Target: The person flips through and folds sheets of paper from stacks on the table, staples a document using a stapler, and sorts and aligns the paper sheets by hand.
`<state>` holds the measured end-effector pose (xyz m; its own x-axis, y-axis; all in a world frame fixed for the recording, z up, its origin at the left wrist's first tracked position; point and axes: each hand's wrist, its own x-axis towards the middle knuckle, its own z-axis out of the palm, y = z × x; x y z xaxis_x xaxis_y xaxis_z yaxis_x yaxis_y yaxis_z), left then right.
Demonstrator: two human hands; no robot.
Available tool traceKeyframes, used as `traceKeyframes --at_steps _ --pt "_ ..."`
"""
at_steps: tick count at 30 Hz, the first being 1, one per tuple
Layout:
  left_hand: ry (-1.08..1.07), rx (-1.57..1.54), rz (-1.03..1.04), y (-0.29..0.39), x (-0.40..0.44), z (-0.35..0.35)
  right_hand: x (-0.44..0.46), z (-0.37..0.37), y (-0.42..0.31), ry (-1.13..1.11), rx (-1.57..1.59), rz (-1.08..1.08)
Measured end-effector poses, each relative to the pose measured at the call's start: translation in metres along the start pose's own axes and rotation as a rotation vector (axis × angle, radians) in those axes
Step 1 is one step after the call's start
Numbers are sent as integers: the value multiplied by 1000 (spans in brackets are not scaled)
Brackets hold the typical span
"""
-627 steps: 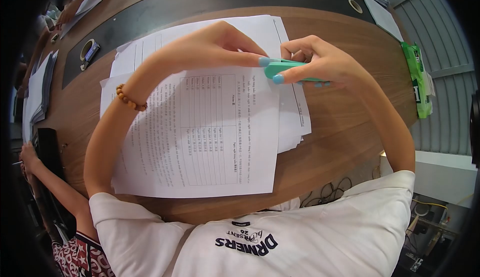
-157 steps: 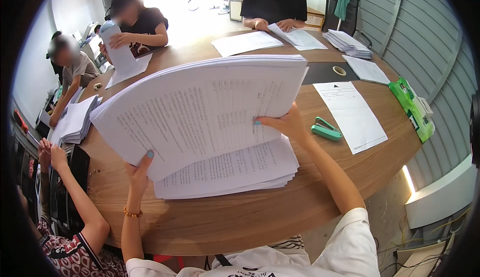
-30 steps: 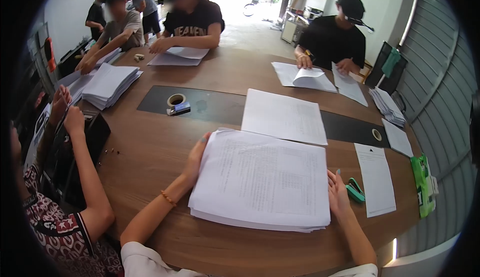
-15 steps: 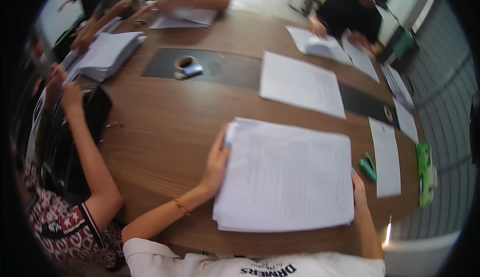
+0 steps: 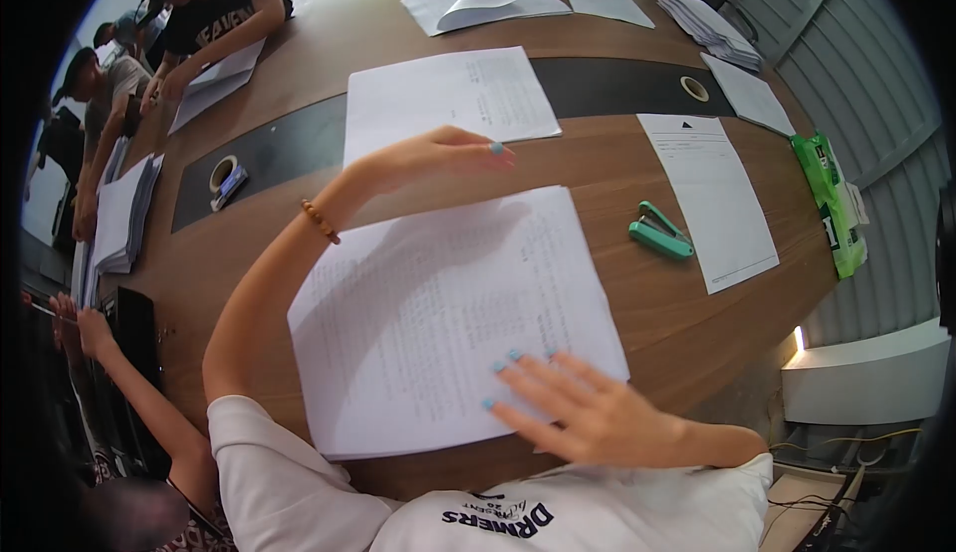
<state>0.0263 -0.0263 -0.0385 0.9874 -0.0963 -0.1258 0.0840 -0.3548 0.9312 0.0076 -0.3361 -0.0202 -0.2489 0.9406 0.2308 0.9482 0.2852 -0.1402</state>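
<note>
Directly in front of me a thick stack of printed paper (image 5: pixel 428 323) lies flat on the wooden table. My right hand (image 5: pixel 583 408), fingers spread, rests on or just over its lower right corner. Above the far edge of the stack, my left hand (image 5: pixel 448 152) reaches across to the right with fingers stretched out and nothing in them. Behind that hand lies another set of printed sheets (image 5: pixel 438 94), partly covered by my left forearm. A green stapler (image 5: pixel 662 231) sits right of the stack, beside a single printed sheet (image 5: pixel 712 194).
A green packet (image 5: pixel 832 204) lies at the table's right edge. Tape rolls (image 5: pixel 694 89) and a small blue object (image 5: pixel 230 188) sit on the dark strip. Several people handle papers around the table (image 5: pixel 269 293); a co-worker's arm (image 5: pixel 139 393) is close on my left.
Both my hands have let go of the stack's sides. The stack now lies flat; my left hand has moved up over its far edge, my right onto its near corner. The view has turned right.
</note>
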Motion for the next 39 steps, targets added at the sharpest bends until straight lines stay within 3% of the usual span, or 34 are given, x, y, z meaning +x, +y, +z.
traceKeyframes --at_steps 4,6,8,11,17,19,21,23,25,31,35,39 --pt "-153 -255 -23 -7 25 26 -2 14 15 48 69 -36" --pt "-113 -59 -180 10 18 36 -3 16 21 53 107 -80" --pt "-144 -114 -185 1 15 34 -4 19 25 109 146 -71" --pt "-134 -22 10 -13 10 37 -3 20 29 98 132 -79" --pt "-172 100 -44 -2 6 33 -3 11 43 52 295 -120" --pt "-40 165 -15 10 -12 18 -5 2 65 302 845 219" --pt "228 79 -51 18 -49 -2 -14 12 93 673 1360 564" --pt "479 -147 105 -24 -105 -30 -17 24 120 961 1576 574" --pt "778 -345 166 -31 -141 -7 -11 37 138 991 1608 514" --pt "1127 -807 293 -56 -176 51 32 51 155 820 1499 443" --pt "1148 -835 282 -54 -174 57 44 53 146 774 1443 408" --pt "1089 -675 151 -49 -172 57 51 57 142 723 1415 406"
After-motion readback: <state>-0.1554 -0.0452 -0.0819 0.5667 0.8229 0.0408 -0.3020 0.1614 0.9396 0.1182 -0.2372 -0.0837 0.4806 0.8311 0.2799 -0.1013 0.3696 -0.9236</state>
